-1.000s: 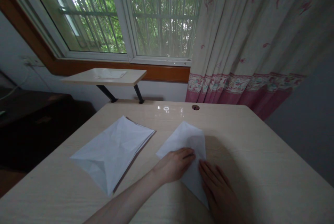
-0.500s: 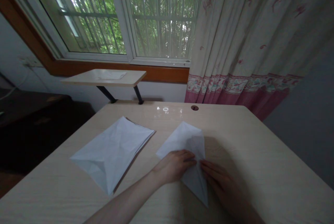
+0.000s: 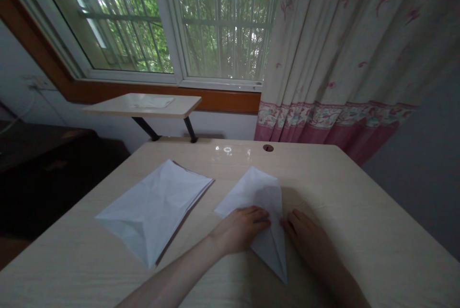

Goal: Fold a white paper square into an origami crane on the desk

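A partly folded sheet of white paper [image 3: 264,188] lies on the desk in front of me, with a pointed lower end and a fold line down its right part. My left hand [image 3: 244,226] rests on its middle, fingers lying on the sheet and slightly bent, pressing it against the desk. At the right edge of the paper, my right hand [image 3: 305,233] has its fingers curled together, the tips touching that folded edge. Left of my hands lies a second stack of white paper [image 3: 158,207], its sheets creased and one corner folded over.
The light wood desk [image 3: 359,231] has a round cable hole [image 3: 268,148] near its far edge. A small raised shelf [image 3: 118,107] on black legs stands at the back left, with white paper [image 3: 153,102] on it. Behind are a barred window [image 3: 223,25] and a curtain [image 3: 323,59].
My right hand has shifted slightly right, from lying over the fold to the sheet's right edge, and its fingers have curled in. My left hand and the papers stay put.
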The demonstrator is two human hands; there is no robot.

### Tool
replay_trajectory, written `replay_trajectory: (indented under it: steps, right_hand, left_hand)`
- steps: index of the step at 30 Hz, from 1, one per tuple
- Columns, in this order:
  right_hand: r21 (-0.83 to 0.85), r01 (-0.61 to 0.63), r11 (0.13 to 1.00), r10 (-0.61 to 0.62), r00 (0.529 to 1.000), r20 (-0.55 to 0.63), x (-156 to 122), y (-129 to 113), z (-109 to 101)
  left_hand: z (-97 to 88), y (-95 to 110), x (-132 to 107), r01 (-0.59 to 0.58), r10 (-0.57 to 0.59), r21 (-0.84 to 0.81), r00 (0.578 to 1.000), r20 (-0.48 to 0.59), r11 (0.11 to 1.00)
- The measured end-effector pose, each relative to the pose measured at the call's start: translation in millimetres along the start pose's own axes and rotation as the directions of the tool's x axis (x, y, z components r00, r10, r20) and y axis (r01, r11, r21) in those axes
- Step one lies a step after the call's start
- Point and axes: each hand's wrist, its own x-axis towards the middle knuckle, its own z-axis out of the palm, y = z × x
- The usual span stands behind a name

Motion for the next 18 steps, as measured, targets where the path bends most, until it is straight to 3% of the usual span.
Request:
replay_trajectory:
  steps: [6, 18]
  right_hand:
    - [-0.076, 0.014, 0.997, -0.016, 1.000, -0.024, -2.5, 2.8, 7.1]
    - [-0.178, 0.086, 0.980, -0.073, 0.994, 0.080, -3.7, -9.7, -8.6]
  left_hand:
    - [-1.3, 0.7, 0.5, 0.022, -0.022, -0.022, 1.000, -0.005, 1.000]
    - [-2.5, 3.3, -0.9, 0.074, -0.074, 0.007, 0.997, 0.030, 0.997]
